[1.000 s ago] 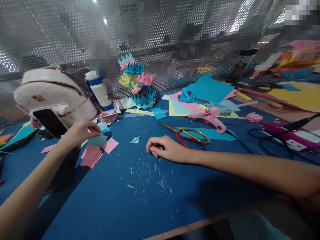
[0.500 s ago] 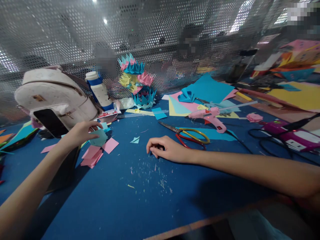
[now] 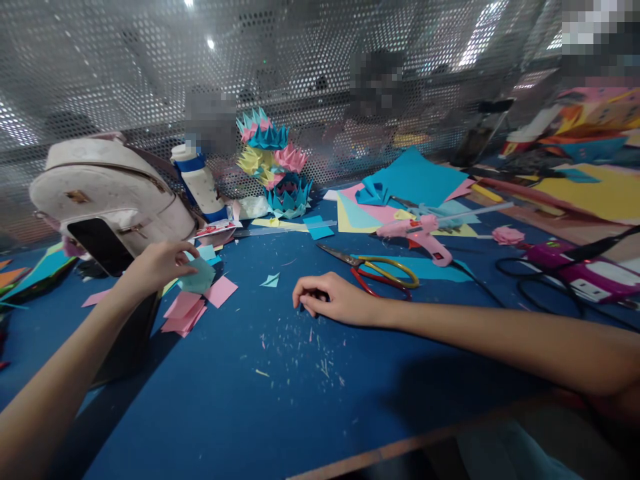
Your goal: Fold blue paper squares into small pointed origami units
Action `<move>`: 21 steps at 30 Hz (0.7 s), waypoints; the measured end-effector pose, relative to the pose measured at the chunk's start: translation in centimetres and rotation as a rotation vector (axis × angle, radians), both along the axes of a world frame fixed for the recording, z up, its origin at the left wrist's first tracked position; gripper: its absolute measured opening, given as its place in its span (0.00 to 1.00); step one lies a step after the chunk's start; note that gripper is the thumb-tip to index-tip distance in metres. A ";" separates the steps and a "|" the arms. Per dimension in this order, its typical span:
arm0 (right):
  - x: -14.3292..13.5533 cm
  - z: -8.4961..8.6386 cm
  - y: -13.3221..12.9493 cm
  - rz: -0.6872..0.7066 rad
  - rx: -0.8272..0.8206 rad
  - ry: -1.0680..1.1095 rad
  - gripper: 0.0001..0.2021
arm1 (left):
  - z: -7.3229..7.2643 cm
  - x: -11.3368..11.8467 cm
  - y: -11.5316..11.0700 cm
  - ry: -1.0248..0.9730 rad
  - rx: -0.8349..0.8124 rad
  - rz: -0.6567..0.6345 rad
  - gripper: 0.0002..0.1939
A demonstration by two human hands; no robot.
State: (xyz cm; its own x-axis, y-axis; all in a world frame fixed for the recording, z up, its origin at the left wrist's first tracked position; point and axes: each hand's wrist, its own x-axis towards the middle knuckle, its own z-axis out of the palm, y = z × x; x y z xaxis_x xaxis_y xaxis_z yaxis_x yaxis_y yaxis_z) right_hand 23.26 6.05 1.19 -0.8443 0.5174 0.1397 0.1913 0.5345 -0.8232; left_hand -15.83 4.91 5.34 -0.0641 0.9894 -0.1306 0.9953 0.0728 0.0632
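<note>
My left hand (image 3: 156,270) reaches over small cut paper squares, its thumb and fingers bent around the edge of a light blue paper square (image 3: 201,277). Pink paper squares (image 3: 184,313) lie in a loose pile just below it, with another pink square (image 3: 221,291) to the right. My right hand (image 3: 337,299) rests on the table with its fingers loosely curled, and nothing shows in them. Right behind it lie scissors (image 3: 380,273) with one red and one yellow handle. A small folded light blue piece (image 3: 271,281) sits between my hands.
Against the perforated screen stand a white backpack (image 3: 107,177) with a phone (image 3: 100,245) before it, a bottle (image 3: 200,180) and folded paper flowers (image 3: 287,193). A pink glue gun (image 3: 417,233), coloured sheets (image 3: 417,177) and a purple power strip (image 3: 575,270) with cables occupy the right.
My left hand has shifted very slightly left at the light blue square. My right hand and the things on the table have stayed put.
</note>
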 end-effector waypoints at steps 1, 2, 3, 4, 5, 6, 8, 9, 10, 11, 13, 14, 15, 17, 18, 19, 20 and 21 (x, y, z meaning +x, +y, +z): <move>0.0 0.0 0.0 0.000 -0.002 0.002 0.09 | 0.1 0.0 -0.1 0.000 0.006 0.011 0.17; 0.0 0.0 0.0 0.000 -0.003 0.003 0.09 | 0.1 0.1 -0.2 0.000 0.012 0.020 0.17; 0.0 0.0 0.0 0.000 -0.005 0.004 0.09 | 0.2 0.1 -0.3 -0.001 0.018 0.026 0.17; 0.0 0.0 0.0 0.000 -0.006 0.005 0.09 | 0.3 0.2 -0.4 -0.003 0.021 0.029 0.17; 0.0 0.0 0.0 0.000 -0.007 0.005 0.09 | 0.5 0.3 -0.5 -0.006 0.024 0.030 0.17; 0.0 0.0 0.0 0.000 -0.006 0.005 0.09 | 0.6 0.4 -0.6 -0.007 0.025 0.032 0.16; 0.0 0.0 0.0 0.001 -0.004 0.004 0.09 | 0.8 0.6 -0.7 -0.007 0.030 0.038 0.16; 0.0 0.0 0.0 0.002 -0.003 0.003 0.09 | 0.9 0.7 -0.7 -0.005 0.035 0.043 0.16; 0.0 0.0 0.0 0.003 -0.003 0.002 0.09 | 0.9 0.8 -0.7 -0.001 0.040 0.050 0.16; 0.0 0.1 0.0 0.005 -0.002 0.002 0.09 | 1.0 0.8 -0.7 0.003 0.046 0.055 0.16; 0.0 0.1 0.0 0.005 0.002 0.001 0.09 | 1.0 0.9 -0.8 0.013 0.053 0.059 0.16; 0.0 0.1 0.0 0.004 0.003 0.001 0.09 | 1.0 0.9 -0.8 0.020 0.054 0.058 0.16; 0.0 0.1 0.0 0.005 0.002 0.001 0.09 | 0.9 0.9 -0.8 0.029 0.053 0.056 0.16; 0.0 0.1 0.0 0.006 -0.003 -0.001 0.09 | 0.9 0.9 -0.8 0.050 0.051 0.056 0.16; 0.0 0.1 0.0 0.006 -0.004 -0.001 0.09 | 1.0 0.8 -0.8 0.061 0.050 0.059 0.16; 0.0 0.0 -0.1 0.006 -0.004 0.000 0.09 | 1.0 0.8 -0.8 0.071 0.050 0.062 0.16; 0.0 0.0 -0.1 0.004 -0.003 0.000 0.09 | 1.0 0.7 -0.8 0.079 0.049 0.065 0.16; 0.0 0.0 0.0 0.003 -0.001 0.000 0.09 | 1.1 0.7 -0.7 0.086 0.048 0.068 0.16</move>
